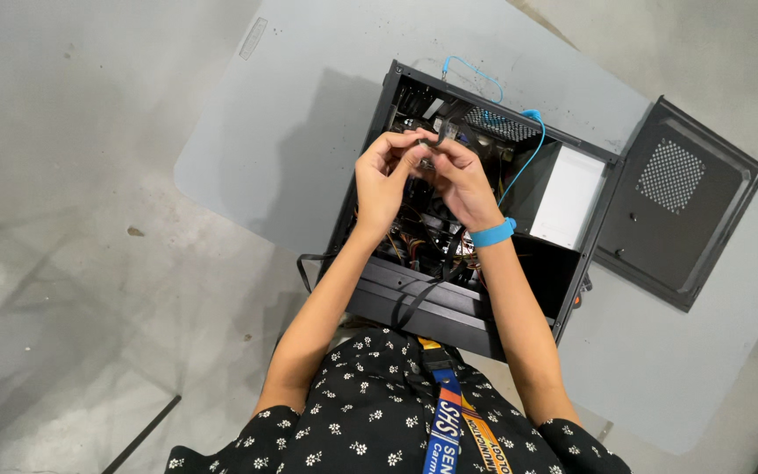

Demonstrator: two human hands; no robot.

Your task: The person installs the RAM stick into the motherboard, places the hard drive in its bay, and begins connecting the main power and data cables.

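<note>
While both hands work close together above the open computer case (484, 219), a few things could go wrong, in my judgement. The small dark part (439, 139) that the fingers pinch could slip and fall down among the coloured wires (414, 246) inside the case, because the grip is only at the fingertips and the piece is small. Also the blue coiled cord (528, 149), which goes from the blue wrist strap (492, 233) up to the far edge of the case, could catch on a case edge if the right arm pulls back fast. The left hand (381, 180) is above the left part of the case, its fingers curled and nearly closed, the fingertips pressed on the small part. The right hand (460, 175) is just beside it, touching it, with fingers bent and also pinching the same piece from the other side. What exactly this part is, I cannot tell; it is dark and half hidden by the fingers. To the right of the case the removed side panel (677, 206) lies flat on the grey table (309, 114). A black strap (423, 294) hangs over the near edge of the case.
</note>
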